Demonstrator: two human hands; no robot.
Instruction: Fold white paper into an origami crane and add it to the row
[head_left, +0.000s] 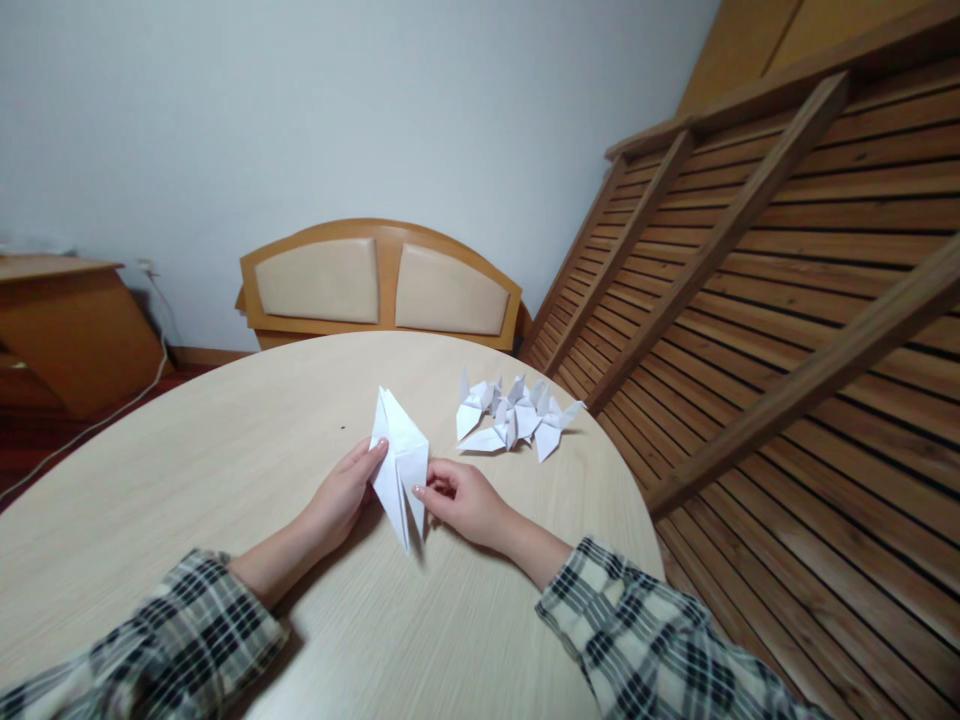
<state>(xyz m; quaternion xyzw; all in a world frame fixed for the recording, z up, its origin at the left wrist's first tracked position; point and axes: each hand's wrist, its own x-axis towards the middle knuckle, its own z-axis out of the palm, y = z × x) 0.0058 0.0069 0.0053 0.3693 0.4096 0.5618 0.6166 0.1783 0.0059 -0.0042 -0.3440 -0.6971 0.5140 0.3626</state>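
Observation:
A white folded paper (401,450), long and diamond-shaped with a split lower end, is held up over the table in front of me. My left hand (351,490) grips its left edge, thumb on the front face and the other fingers hidden behind. On the right edge, lower down, my right hand (465,500) pinches a flap between thumb and curled fingers. Beyond my right hand, several white paper cranes (517,415) stand in a cluster on the tabletop.
The round pale wooden table (247,440) fills the foreground. Behind it stands a headboard (386,275) with two beige panels. Slatted wooden boards (750,300) lean close along the right side. At the far left is a wooden desk (67,330) with a white cable (97,430) hanging near it.

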